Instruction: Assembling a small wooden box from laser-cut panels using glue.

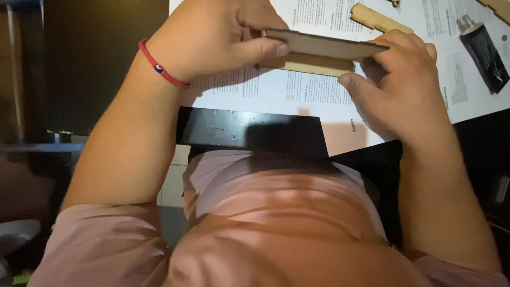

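Observation:
Both of my hands hold a flat, thin wooden piece (324,49) edge-on above the table, with a second pale wooden strip (313,65) right under it. My left hand (212,37), with a red string bracelet at the wrist, grips its left end between thumb and fingers. My right hand (398,85) grips the right end, thumb pointing left under the strip. I cannot tell whether the two wooden parts are joined.
Printed paper sheets (297,93) cover the black table (244,130). A notched wooden part (380,20) lies at the top, and a dark tube (484,50) at the upper right. My pink shirt fills the lower frame. Dark space lies to the left.

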